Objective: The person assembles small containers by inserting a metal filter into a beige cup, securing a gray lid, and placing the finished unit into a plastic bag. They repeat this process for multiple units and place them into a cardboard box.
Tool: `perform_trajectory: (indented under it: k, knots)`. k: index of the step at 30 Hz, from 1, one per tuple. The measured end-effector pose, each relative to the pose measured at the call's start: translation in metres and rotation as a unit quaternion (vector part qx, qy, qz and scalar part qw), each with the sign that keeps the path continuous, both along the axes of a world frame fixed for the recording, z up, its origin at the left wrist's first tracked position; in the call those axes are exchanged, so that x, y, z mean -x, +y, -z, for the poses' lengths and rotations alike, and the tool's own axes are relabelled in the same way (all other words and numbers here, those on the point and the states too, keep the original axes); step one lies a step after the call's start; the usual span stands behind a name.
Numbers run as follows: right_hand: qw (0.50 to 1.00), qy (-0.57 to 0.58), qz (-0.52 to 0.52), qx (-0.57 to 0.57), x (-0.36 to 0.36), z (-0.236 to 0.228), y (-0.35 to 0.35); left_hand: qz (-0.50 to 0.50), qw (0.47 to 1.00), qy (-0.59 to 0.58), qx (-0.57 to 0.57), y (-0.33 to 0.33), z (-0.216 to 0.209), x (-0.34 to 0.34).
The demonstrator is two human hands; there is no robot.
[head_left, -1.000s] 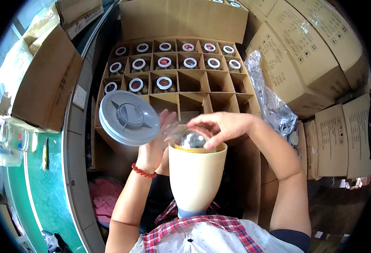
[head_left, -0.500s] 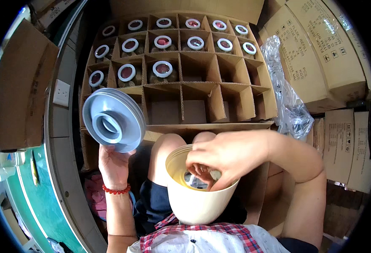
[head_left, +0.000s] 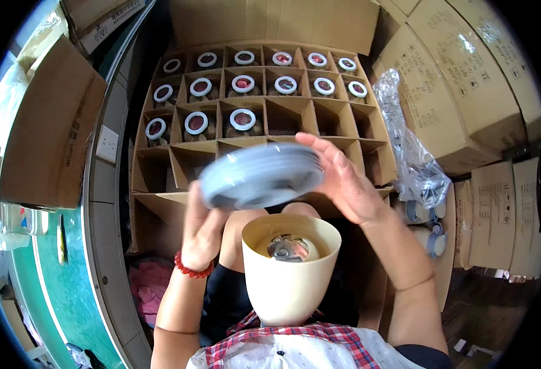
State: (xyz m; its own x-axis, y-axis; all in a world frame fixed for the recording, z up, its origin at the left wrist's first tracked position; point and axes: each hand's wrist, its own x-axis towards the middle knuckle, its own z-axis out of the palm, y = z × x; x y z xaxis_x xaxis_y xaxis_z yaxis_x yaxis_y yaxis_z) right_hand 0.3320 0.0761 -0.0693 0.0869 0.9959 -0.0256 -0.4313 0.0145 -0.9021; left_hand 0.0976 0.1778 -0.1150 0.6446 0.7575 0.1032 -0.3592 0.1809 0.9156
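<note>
My left hand (head_left: 201, 230) grips the near left edge of a round grey-blue plastic lid-like part (head_left: 261, 169), possibly several stacked, blurred by motion and tilted above my knees. At its far right edge is my right hand (head_left: 353, 184), fingers spread; I cannot tell whether they touch the rim. Below, a cream plastic tub-shaped shell (head_left: 290, 289) stands upright in my lap with its wide mouth up. Inside it shows a shiny silvery round piece (head_left: 288, 248), with neither hand on it.
Ahead, a divided carton (head_left: 264, 132) holds several flask refills (head_left: 243, 120) with white rings. Clear plastic wrap (head_left: 409, 144) hangs over its right side. Stacked cartons (head_left: 461, 80) stand at right; cups (head_left: 427, 227) lie below the wrap. A green-topped table (head_left: 67, 283) is at left.
My right hand has come out of the cream shell and up beside the grey part. My left hand has carried that part rightward and tipped it flatter.
</note>
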Motion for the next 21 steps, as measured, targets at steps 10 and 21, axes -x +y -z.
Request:
perform_trajectory:
  k: [10,21]
  knots:
    - [0.989,-0.052,0.038,-0.133,0.014,0.055,-0.069,0.151,0.984,-0.047,-0.075,-0.029,0.005,-0.012]
    - [0.987,-0.060,0.041,-0.141,0.011,0.057,-0.089,0.158,0.985,-0.030,-0.055,-0.043,0.005,-0.007]
